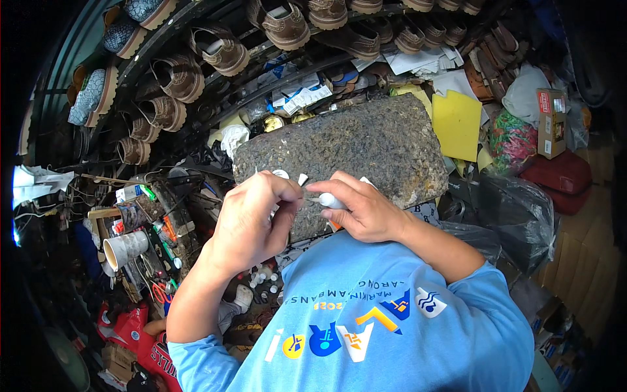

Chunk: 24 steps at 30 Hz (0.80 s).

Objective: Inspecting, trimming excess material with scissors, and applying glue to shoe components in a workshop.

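My right hand (369, 212) is closed around a small white bottle (332, 200) with a narrow tip that points left toward my other hand. My left hand (251, 212) is pinched shut close to that tip; whatever is between its fingers is too small or hidden to name. Both hands are over the near edge of a rough dark stone slab (353, 140). On the slab, just beyond my fingers, are a small white cone-shaped piece (303, 178) and a round white piece (281, 174).
Brown shoes (222, 51) line the curved racks at the back and left. A yellow sheet (456, 125) lies right of the slab, near a black plastic bag (513, 215) and a red pouch (560, 181). Tools and a white cup (125, 250) crowd the left. A person in red (140, 343) is at lower left.
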Motion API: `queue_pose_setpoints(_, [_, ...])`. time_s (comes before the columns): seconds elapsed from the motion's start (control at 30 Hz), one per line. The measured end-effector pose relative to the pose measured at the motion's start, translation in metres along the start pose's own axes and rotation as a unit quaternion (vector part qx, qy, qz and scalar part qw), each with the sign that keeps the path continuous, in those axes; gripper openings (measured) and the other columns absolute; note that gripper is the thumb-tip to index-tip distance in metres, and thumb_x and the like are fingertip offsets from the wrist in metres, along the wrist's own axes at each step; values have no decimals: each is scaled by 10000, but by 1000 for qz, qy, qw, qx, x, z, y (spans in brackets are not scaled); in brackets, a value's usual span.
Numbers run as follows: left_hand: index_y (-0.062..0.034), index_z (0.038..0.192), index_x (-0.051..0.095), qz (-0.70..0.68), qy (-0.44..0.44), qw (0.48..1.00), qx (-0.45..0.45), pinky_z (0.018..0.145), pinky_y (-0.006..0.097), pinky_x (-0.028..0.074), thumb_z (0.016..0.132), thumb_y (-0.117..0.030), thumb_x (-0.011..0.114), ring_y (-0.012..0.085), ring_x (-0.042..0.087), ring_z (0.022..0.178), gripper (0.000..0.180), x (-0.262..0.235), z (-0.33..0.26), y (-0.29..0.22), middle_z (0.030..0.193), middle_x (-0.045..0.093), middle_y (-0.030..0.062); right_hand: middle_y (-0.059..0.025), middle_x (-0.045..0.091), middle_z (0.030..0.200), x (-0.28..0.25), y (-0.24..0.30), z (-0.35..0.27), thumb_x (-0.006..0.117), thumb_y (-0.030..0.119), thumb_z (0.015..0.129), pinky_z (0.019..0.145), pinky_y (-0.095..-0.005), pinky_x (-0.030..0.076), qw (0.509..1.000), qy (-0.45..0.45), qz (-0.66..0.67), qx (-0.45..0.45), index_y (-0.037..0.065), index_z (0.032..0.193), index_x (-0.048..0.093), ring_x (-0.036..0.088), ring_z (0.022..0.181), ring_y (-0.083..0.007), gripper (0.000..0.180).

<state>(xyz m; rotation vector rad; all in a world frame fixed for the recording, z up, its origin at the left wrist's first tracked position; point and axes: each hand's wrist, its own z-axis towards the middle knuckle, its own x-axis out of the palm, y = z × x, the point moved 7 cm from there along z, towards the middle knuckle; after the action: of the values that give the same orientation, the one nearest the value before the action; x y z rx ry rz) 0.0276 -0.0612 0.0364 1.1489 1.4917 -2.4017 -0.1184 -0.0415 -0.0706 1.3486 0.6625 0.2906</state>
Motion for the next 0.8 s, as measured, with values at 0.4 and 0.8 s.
queue_pose_setpoints(0.4, [-9,983,465,-68,-9,981,-180,762,295,586,858,141,674,173,716,848,286,9,-17,24,886,697,132,-147,575,989,2,-1,-2,697,139,922,663,-408,536,997,-15,-64,-41,68,1366,574,650,810,-321,466])
queue_pose_setpoints(0.8, [19,1144,611,-205,-114,939,-250,714,242,543,1006,-50,636,124,679,809,156,1,-19,60,954,737,101,-130,706,997,-3,-33,0,698,143,916,778,-350,537,983,-20,170,71,36,1112,634,696,889,-236,232])
